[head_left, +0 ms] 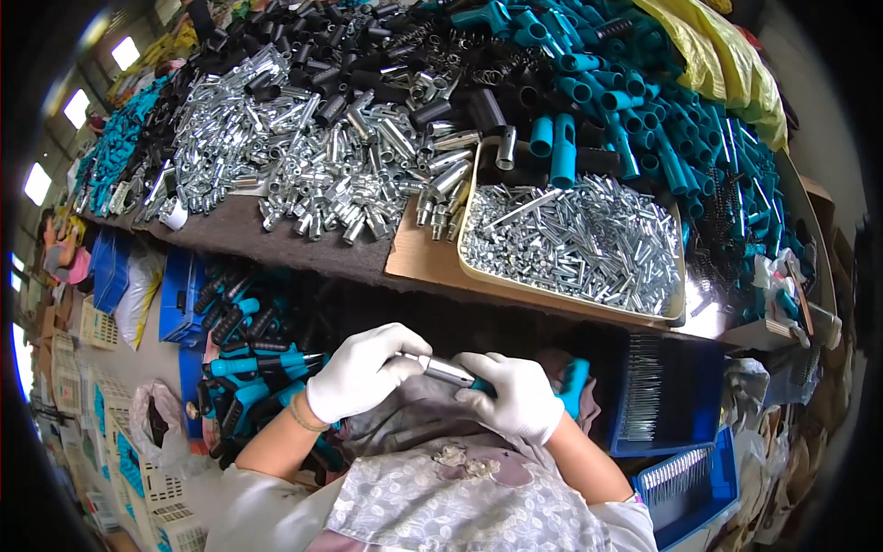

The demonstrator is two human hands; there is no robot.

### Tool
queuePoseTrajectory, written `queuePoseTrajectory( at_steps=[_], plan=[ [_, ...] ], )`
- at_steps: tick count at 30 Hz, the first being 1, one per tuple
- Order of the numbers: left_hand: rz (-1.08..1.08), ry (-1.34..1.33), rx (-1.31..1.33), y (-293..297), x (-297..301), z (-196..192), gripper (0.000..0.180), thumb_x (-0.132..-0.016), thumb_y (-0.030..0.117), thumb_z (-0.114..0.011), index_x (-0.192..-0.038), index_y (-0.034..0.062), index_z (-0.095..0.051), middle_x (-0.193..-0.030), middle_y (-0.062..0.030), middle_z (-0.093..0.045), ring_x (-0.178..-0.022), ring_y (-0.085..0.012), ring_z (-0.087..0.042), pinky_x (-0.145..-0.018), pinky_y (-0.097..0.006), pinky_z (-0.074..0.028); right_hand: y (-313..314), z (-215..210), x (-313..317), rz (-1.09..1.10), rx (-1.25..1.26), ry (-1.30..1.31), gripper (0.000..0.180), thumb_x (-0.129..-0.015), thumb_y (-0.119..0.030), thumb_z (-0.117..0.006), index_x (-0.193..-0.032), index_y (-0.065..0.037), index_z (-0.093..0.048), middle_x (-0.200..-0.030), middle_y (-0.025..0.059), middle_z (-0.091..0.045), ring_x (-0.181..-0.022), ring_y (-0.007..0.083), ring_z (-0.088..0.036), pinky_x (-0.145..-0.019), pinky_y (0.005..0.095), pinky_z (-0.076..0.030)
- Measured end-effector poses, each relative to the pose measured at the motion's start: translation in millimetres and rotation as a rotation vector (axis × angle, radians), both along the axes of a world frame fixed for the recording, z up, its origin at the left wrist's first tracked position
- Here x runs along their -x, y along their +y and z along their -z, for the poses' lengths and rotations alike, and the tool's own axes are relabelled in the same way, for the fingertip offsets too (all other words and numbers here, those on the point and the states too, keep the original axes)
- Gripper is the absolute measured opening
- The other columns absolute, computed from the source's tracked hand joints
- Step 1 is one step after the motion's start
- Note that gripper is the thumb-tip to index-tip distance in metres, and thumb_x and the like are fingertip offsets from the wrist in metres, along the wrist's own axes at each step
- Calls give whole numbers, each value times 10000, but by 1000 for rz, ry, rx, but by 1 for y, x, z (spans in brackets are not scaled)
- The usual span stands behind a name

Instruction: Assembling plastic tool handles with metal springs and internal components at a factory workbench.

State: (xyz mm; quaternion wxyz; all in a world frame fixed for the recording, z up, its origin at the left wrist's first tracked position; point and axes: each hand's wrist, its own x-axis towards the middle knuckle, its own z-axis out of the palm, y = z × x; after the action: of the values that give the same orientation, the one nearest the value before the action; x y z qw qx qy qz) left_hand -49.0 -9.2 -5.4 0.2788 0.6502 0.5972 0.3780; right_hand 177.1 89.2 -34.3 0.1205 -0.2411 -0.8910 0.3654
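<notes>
While our gloved left hand (361, 370) pinches the end of a short silver metal tube (445, 370), our right hand (515, 396) is clenched around the teal plastic handle (574, 385) it joins, both held over our lap, just below the counter (276, 241) and its tray (467, 210) of small metal pins.

A dark workbench (276, 241) carries heaps — silver metal tubes (322, 156), teal handles (662, 120).

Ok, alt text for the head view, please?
Two white-gloved hands, left hand and right hand, hold a teal-handled tool by its silver metal barrel. Beyond them, a workbench holds heaped metal tubes, teal handles and a tray of small pins.
</notes>
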Motion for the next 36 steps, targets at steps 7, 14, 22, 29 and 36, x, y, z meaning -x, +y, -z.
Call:
queuePoseTrajectory(
  at_steps=[7,14,22,29,36],
  plan=[
    [299,268,-382,4,3,-17,345,-674,29,-735,-1009,79,-671,-1013,-94,-639,-900,-315,-617,-779,-388,-546,12,-6,-9,-94,418,10,417,-888,-408,-657,-1146,-82,-683,-884,208,-691,-839,394,-681,-761,423,-536],
    [47,109,74,-2,-1,-29,199,-828,40,-666,-1024,42,-698,-904,-126,-655,-814,-271,-656,-766,-346,-538,9,-11,-2,-15,210,-28,418,-875,-417,-663,-1123,-81,-681,-889,203,-692,-837,401,-674,-746,438,-537],
    [-26,-136,200,-1,6,-6,191,-838,100,-732,-1008,21,-695,-1007,-108,-669,-760,-162,-662,-727,-313,-540,9,-11,-5,3,155,-44,409,-874,-411,-658,-1126,-90,-678,-881,194,-694,-820,390,-677,-740,435,-541],
    [-44,-62,-16,-4,1,-6,201,-780,55,-718,-980,57,-694,-965,-92,-664,-892,-318,-643,-799,-373,-543,8,-10,-8,9,37,-66,397,-876,-399,-660,-1119,-85,-676,-885,175,-696,-807,373,-679,-734,434,-543],
    [150,359,-415,-2,-8,-6,107,-763,84,-689,-863,115,-711,-1033,-90,-658,-968,-316,-632,-843,-363,-531,10,-6,-11,18,38,13,389,-872,-404,-665,-1107,-94,-676,-869,174,-689,-776,367,-676,-704,435,-541]
  ],
)
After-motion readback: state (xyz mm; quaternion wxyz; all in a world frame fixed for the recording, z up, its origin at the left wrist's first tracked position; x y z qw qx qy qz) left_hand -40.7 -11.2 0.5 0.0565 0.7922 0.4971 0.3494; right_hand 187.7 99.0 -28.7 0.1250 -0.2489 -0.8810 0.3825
